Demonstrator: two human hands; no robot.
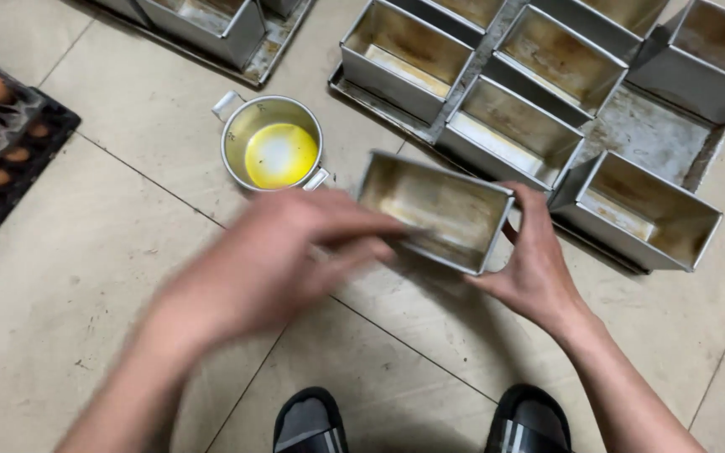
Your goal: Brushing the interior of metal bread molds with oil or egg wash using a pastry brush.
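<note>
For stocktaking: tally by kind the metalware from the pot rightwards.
Rectangular grey metal loaf tins: 8
Flat grey metal baking tray: 1
Round metal pot of yellow liquid: 1
Total: 10

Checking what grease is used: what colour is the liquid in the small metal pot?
Bright yellow liquid, paler at its centre, seen in the head view.

Bare floor (69, 277) lies open leftward; pot (272, 143) and tray of tins (656, 126) crowd ahead.

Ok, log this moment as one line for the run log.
left hand: blurred, at loaf tin | right hand: gripping tin's right end | small pot: yellow liquid, behind | floor: tiled
</note>
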